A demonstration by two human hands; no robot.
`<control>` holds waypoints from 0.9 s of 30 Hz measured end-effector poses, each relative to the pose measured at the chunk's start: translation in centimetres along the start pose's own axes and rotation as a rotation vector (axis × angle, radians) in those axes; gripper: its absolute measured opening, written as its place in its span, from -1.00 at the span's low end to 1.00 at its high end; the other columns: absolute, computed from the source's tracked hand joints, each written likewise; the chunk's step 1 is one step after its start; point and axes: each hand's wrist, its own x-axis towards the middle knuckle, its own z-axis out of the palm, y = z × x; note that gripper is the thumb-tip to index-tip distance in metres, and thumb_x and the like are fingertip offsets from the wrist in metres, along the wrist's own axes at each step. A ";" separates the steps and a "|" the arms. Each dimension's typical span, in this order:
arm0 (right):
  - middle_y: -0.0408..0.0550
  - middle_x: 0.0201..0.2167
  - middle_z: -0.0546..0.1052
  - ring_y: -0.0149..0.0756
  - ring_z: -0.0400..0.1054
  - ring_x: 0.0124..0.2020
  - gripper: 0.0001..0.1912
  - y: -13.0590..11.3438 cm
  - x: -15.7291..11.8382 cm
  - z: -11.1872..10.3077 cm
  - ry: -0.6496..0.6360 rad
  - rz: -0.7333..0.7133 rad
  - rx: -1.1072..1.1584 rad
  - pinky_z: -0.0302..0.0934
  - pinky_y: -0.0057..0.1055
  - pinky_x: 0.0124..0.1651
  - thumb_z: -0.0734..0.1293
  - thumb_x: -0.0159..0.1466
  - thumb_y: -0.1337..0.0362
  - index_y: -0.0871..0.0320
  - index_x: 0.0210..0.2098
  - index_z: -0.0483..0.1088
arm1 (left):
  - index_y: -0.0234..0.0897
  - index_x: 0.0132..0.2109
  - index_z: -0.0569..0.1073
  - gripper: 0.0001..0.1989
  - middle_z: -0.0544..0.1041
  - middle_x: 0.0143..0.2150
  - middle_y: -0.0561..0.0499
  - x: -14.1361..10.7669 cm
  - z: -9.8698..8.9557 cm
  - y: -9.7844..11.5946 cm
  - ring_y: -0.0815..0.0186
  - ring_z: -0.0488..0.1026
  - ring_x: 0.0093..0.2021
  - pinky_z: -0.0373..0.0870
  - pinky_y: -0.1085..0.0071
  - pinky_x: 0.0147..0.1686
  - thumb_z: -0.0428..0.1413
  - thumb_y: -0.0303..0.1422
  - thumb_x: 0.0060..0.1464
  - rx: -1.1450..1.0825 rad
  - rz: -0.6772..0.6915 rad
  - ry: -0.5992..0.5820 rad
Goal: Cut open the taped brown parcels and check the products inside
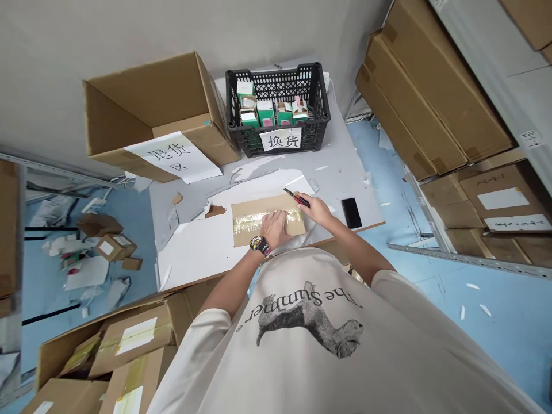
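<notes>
A flat cardboard box (pixel 242 234) lies on the table, with shiny clear tape running along its top. My left hand (pixel 276 229) rests flat on this tape, fingers stretched out, and a colourful watch is on that wrist. Held in my right hand (pixel 318 211) is a box cutter (pixel 298 199) with a red and black handle. Its blade is out and points up and left above the box's far right part. My right fingers are wrapped round the handle, just beyond the box's right end.
A large open carton (pixel 142 109) with a paper sign and a black plastic crate (pixel 319 109) of small green-and-white boxes stand at the back. A phone (pixel 351 213) lies at right on the table (pixel 194 253). Shelves of cartons (pixel 431 103) rise at right; taped boxes (pixel 133 339) fill the lower left.
</notes>
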 end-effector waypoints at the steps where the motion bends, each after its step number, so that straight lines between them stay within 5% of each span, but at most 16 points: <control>1: 0.06 0.39 0.68 0.01 0.63 0.30 -0.32 0.1 -0.1 0.1 -0.001 -0.012 -0.008 0.49 -0.20 0.30 0.25 0.66 0.09 -0.07 0.72 0.21 | -0.09 0.38 0.50 -0.15 0.62 0.32 -0.28 -0.2 0.1 0.1 -0.31 0.50 0.34 0.37 -0.20 0.35 0.58 0.03 0.05 -0.002 -0.003 0.000; 7: 0.06 0.48 0.61 -0.02 0.60 0.37 -0.31 0.6 0.2 1.6 0.047 -0.035 0.090 0.46 -0.19 0.37 0.31 0.65 0.12 -0.08 0.72 0.23 | -0.08 0.35 0.52 -0.19 0.65 0.34 -0.26 1.1 0.0 0.5 -0.31 0.53 0.35 0.35 -0.17 0.29 0.55 0.06 0.06 -0.022 -0.063 -0.098; 12: 0.02 0.27 0.76 0.02 0.67 0.22 -0.34 1.8 0.5 1.4 0.125 -0.092 0.300 0.47 -0.14 0.34 0.41 0.58 0.10 -0.05 0.63 0.40 | 0.05 0.26 0.61 -0.41 0.69 0.35 -0.07 2.8 -0.3 0.8 -0.24 0.54 0.39 0.29 -0.11 0.31 0.49 0.02 0.14 -0.146 -0.155 -0.098; 20: 0.05 0.13 0.79 0.06 0.68 0.09 -0.49 6.1 -2.9 -4.9 -0.136 -0.112 -0.140 0.39 -0.21 0.10 0.21 0.69 -0.08 -0.14 0.47 0.56 | -0.03 0.12 0.62 -0.55 0.72 0.21 -0.09 2.0 1.1 0.9 -0.23 0.55 0.33 0.23 -0.12 0.35 0.48 -0.16 0.11 -0.225 -0.194 0.008; 27: 0.15 0.04 0.80 0.05 0.68 0.06 -0.59 2.6 -2.3 -8.8 -0.235 -0.300 -0.424 0.29 -0.21 0.08 0.24 0.70 0.04 -0.02 0.31 0.64 | -0.10 0.06 0.52 -0.56 0.72 0.12 -0.13 1.7 2.3 0.7 -0.15 0.59 0.27 0.21 -0.08 0.35 0.49 -0.26 0.10 -0.275 -0.214 0.075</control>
